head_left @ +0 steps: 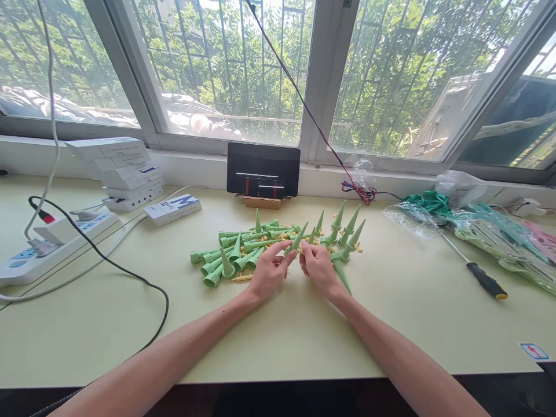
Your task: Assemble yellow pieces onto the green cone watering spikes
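Many green spikes point(227, 266) crowd left grip point(271, 269), pinching one, and right grip point(320, 266), pinching a yellow piece point(299, 250).

The left arm point(174, 351) and right arm point(403, 353) are showing bare, both tapering smoothly towards slender wrists. A small dark spot point(223, 311) is marking the left forearm, nearer the wrist. The left hand point(270, 270) and right hand point(320, 267) are showing bare too, slim-fingered.

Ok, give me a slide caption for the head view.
Left hand gripping a green plastic spike, right hand close beside it, more spikes on the table.
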Available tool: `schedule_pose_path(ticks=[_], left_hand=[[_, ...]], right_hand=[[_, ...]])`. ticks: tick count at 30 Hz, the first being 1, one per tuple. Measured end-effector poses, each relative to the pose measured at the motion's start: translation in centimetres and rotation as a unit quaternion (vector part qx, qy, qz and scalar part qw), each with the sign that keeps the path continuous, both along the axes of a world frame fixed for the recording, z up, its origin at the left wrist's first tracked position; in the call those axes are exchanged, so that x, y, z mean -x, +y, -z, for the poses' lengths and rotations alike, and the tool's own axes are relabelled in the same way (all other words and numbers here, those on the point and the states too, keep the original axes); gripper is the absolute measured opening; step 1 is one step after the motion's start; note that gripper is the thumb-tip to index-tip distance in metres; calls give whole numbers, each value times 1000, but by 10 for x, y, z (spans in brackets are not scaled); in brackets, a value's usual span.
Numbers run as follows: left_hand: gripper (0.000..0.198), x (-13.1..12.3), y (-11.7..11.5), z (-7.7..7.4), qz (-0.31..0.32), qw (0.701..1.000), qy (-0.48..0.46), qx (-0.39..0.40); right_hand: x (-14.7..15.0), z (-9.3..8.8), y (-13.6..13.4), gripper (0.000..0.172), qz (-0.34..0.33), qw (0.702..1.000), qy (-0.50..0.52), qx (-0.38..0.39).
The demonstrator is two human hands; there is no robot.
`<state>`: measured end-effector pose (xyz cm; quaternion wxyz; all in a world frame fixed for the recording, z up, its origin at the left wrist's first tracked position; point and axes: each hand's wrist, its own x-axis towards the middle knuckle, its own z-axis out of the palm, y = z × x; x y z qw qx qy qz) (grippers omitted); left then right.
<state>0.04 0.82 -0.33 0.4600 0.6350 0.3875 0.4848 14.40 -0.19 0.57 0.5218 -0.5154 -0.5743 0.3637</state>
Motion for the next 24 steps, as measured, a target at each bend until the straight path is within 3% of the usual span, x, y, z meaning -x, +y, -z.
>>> schedule_pose_path(ticks=[6, 12, 24], left_hand=[[44, 0, -1, -3, -31, 999, -8, 1], [41, 1, 2, -7, -75, 997, -27, 6], [34, 1, 0, -11, -77, 997, -22, 6]], right_hand=[[2, 0, -3, 47, 23, 996, -59, -61], [3, 0, -3, 38, 11, 997, -47, -59], [3, -1, -4, 33, -16, 993, -84, -76]])
